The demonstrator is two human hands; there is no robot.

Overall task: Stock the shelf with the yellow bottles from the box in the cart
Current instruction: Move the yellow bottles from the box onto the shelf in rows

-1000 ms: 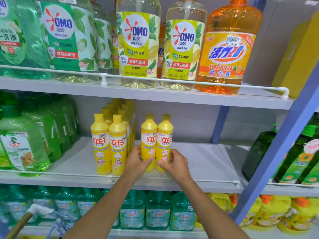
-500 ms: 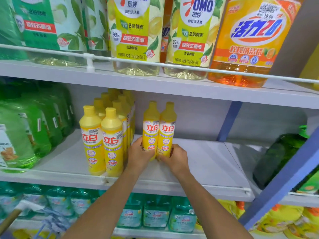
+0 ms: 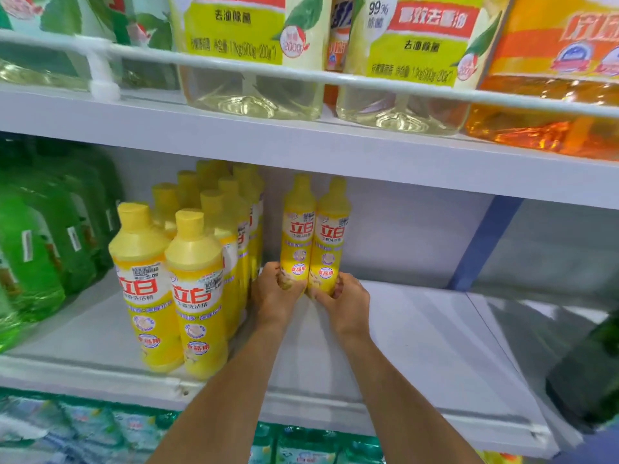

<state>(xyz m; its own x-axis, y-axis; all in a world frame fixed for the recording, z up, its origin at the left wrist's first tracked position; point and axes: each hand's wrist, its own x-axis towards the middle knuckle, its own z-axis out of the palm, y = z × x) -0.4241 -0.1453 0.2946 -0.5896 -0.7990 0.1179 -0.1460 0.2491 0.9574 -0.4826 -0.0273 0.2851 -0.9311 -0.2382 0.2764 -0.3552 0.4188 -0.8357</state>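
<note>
Two yellow bottles stand upright side by side deep on the white middle shelf. My left hand grips the base of the left bottle. My right hand grips the base of the right bottle. The two bottles touch each other. To their left stand two rows of the same yellow bottles, running from the shelf's front edge to its back. The box and the cart are out of view.
Green bottles fill the shelf's left end. The upper shelf hangs close above, with large clear and orange bottles behind a white rail. A blue post and a dark green bottle stand at right. Bare shelf lies right of my hands.
Both hands have pushed the two bottles further back on the shelf, beside the rear of the yellow rows. My head has moved closer to the shelf.
</note>
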